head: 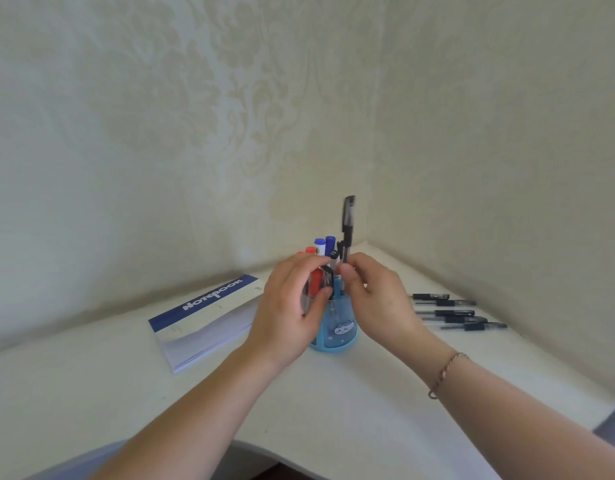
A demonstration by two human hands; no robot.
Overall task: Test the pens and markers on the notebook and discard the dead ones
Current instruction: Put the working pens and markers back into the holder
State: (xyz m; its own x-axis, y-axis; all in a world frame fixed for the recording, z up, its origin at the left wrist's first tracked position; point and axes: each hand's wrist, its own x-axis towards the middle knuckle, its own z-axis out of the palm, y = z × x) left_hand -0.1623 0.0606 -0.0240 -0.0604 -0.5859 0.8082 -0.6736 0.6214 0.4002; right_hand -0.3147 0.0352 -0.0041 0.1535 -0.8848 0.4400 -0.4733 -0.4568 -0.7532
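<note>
A: Where's the R hand point(370, 292)?
B: Over the blue pen cup point(335, 323), mid table point(334, 403). Thumb & fingers pinch a black capped pen point(347, 233) low on its barrel; pen stands about upright, cap end up, well above the others in the cup.
A: L hand point(292, 303)?
B: Curled round the cup's L side & the markers point(320, 245) in it, thumb across the front near the rim. Its grip is closed on the cup, fingers bent, partly hiding it.
A: What's in the cup?
B: Red-capped & blue-capped markers, plus something w/ a black cap. Exact count, can't tell, hands cover most.
A: Notebook?
B: Notebook point(209, 317) lies flat on the table, L of the cup, closed, blue band w/ "Notebook" on top edge, just beside the L hand.
A: Other pens?
B: Five black pens point(451, 311) lie side by side on the table, R of the cup, near the wall, apart from both hands.
A: Anything on the R wrist?
B: Thin bracelet point(444, 374).
</note>
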